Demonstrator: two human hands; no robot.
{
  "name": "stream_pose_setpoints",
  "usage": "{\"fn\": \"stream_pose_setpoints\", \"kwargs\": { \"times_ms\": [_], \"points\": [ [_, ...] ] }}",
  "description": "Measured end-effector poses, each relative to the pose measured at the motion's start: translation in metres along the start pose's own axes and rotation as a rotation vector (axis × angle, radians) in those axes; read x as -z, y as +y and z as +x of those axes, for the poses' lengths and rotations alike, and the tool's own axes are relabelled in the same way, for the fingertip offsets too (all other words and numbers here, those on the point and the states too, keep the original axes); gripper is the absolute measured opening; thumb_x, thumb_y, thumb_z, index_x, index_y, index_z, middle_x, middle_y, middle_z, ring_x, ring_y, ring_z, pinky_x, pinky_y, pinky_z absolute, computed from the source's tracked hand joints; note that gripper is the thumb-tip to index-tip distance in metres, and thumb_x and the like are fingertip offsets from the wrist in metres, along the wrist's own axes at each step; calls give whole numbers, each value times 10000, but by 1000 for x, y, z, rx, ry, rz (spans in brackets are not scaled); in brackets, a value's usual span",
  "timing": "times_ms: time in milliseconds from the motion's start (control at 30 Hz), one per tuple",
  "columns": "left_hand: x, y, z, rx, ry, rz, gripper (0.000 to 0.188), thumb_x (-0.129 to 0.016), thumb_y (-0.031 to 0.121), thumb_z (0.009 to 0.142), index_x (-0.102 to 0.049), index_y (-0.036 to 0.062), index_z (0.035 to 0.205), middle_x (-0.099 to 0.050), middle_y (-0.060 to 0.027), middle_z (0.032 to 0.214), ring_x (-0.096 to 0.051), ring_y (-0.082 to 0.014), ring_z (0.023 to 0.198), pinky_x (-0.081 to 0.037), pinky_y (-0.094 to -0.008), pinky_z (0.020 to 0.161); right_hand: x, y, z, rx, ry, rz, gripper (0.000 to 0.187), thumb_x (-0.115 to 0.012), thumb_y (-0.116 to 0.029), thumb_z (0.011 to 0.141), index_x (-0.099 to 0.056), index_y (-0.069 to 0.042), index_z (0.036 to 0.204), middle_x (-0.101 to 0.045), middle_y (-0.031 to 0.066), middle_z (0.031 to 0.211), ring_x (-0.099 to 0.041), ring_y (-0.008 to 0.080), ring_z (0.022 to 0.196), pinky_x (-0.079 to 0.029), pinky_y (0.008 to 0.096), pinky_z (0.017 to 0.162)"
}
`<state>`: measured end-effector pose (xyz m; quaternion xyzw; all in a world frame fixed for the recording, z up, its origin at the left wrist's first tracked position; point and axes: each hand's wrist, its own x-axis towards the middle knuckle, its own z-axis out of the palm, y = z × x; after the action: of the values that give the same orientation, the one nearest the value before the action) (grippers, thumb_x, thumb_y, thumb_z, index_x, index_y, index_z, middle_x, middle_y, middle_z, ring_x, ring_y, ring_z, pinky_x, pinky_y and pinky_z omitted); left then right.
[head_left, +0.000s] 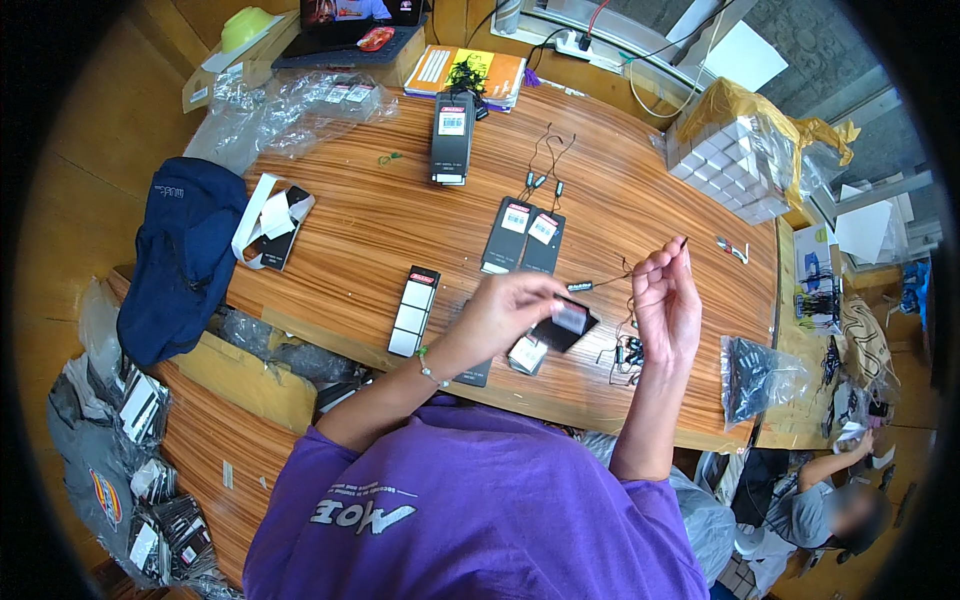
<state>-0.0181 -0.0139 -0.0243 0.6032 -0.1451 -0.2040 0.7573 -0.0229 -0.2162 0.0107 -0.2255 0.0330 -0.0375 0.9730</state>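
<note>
My left hand pinches a black hang tag with a pale label, slightly smeared by motion. My right hand is raised beside it, thumb and fingers pressed together on what looks like the end of a thin black cord; the tip shows dark above the fingers. A small black cord fastener shows between the hands. Below the held tag lie more labelled tags. Loose black cords lie between my wrists. Beyond my hands, two dark tags rest side by side with cords attached.
A stack of tags stands at the back. Left of my hands lies a strip of white stickers. A navy bag hangs over the left edge. White boxes, snips and a clear bag are right; another person sits lower right.
</note>
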Motion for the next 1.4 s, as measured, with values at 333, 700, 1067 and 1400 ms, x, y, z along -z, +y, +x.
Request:
{"fn": "stream_pose_setpoints", "kwargs": {
  "times_ms": [333,700,1067,1400],
  "points": [
    [16,30,9,-342,266,288,161,-635,-25,763,-648,-9,923,-639,-80,895,-619,-119,798,-519,-213,704,-30,46,-23,401,-80,-1396,59,-624,7,747,-570,13,726,-526,17,661,-430,72,558,-345,209,503],
    [12,29,11,-287,247,156,191,-612,-71,760,-624,-25,946,-630,-75,879,-617,-106,799,-524,-198,680,-39,57,-14,595,-144,-1653,67,-624,13,696,-557,12,688,-536,82,624,-487,174,538,-397,277,500],
    [10,31,11,-304,206,282,135,-613,-68,754,-631,-46,885,-613,-70,858,-613,-105,760,-532,-195,634,-27,59,-12,422,-71,-1477,48,-611,9,731,-569,13,706,-554,57,635,-499,102,557,-398,230,512],
    [7,36,8,-362,166,559,147,-667,-4,728,-653,-18,873,-618,-77,773,-596,-108,666,-507,-214,559,-9,59,-9,256,-21,-1161,73,-630,-49,785,-594,2,823,-563,23,706,-502,100,655,-399,219,608]
  ]
}}
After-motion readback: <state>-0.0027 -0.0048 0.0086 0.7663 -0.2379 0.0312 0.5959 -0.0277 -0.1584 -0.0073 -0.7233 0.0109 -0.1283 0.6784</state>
